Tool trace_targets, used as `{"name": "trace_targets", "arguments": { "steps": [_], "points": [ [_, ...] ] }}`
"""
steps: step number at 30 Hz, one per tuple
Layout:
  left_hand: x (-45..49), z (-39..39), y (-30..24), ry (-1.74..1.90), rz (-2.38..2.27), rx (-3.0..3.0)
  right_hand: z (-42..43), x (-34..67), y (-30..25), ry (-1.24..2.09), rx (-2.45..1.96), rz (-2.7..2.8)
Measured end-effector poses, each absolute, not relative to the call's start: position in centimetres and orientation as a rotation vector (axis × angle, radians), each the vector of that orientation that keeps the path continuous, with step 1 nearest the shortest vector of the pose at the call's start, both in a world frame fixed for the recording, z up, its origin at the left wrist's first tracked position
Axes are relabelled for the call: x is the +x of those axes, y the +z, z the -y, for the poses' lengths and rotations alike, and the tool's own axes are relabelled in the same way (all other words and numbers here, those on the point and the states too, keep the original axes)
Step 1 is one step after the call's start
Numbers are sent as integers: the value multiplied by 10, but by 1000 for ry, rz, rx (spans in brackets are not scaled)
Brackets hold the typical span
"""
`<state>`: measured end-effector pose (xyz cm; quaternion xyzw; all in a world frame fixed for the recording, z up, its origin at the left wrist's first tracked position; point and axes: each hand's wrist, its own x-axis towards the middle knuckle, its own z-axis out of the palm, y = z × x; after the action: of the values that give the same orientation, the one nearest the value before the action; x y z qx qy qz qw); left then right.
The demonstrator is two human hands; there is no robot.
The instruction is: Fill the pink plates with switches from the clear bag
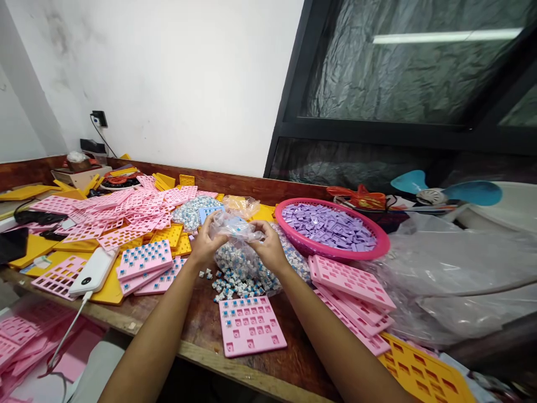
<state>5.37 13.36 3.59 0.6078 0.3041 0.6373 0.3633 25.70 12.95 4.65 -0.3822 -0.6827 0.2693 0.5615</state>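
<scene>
My left hand (207, 242) and my right hand (269, 246) both pinch the top of a clear plastic bag (241, 263) filled with small blue-and-white switches. The bag rests on the wooden table (201, 330). Several loose switches (222, 288) lie spilled in front of it. A pink grid plate (250, 326) with a few blue switches set in its top rows lies near the table's front edge, just below my hands.
A pink basin (369, 254) of purple pieces stands at the right, with stacked pink plates (352, 294) before it. Filled pink plates (145, 260), yellow plates (423, 372), a white power bank (93, 271) and crumpled plastic sheeting (453, 274) surround the work spot.
</scene>
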Motion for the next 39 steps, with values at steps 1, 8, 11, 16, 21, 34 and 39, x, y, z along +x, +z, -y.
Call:
{"name": "trace_targets", "arguments": {
  "steps": [1,8,11,16,21,34,39],
  "points": [
    [53,-131,38,1599,-763,1598,-128,257,49,615,-884,1619],
    [51,-125,44,1612,-804,1613,-120,258,63,482,-905,1646],
    [53,-126,44,1615,-746,1617,-114,256,68,481,-952,1597],
    [52,-132,39,1646,-813,1593,-108,252,75,391,-878,1632],
    [44,-142,22,1497,-920,1689,-117,253,70,554,-857,1480],
    [50,-162,-4,1468,-1106,1647,-144,280,25,667,-1224,2024],
    [48,-164,-18,1267,-1176,1665,-154,281,13,607,-1372,1960]
  ]
}}
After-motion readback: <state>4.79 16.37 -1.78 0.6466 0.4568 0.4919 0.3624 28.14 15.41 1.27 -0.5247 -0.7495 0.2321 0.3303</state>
